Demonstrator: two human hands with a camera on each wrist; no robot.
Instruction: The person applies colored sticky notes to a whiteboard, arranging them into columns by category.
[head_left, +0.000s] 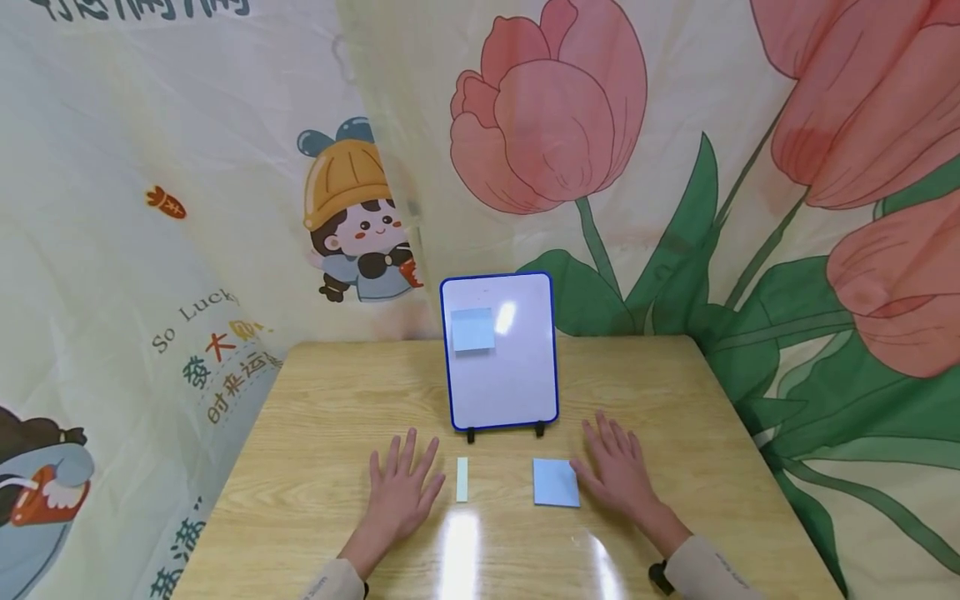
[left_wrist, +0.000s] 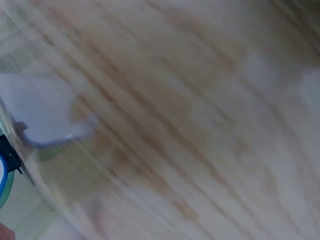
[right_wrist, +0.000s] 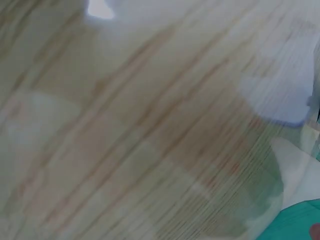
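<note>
Both hands lie palm down with fingers spread on the wooden table. My left hand [head_left: 400, 496] is left of a narrow pale strip [head_left: 462, 480], apart from it. Beside the right hand [head_left: 618, 471] lies a blue sticky note [head_left: 556, 482]; the thumb is at its right edge, and whether it touches cannot be told. Behind them a small whiteboard [head_left: 510, 383] with a blue rim stands upright on black feet. Another light blue sticky note [head_left: 473, 329] is stuck on its upper left. Mostly tabletop fills both wrist views, with only a fingertip [left_wrist: 6, 234] at the left one's corner.
The light wooden table [head_left: 337, 400] reaches back to a hanging cloth [head_left: 420, 50] printed with tulips and cartoon figures. Glare from a lamp shows on the front of the tabletop. A dark band [head_left: 660, 577] circles the right wrist.
</note>
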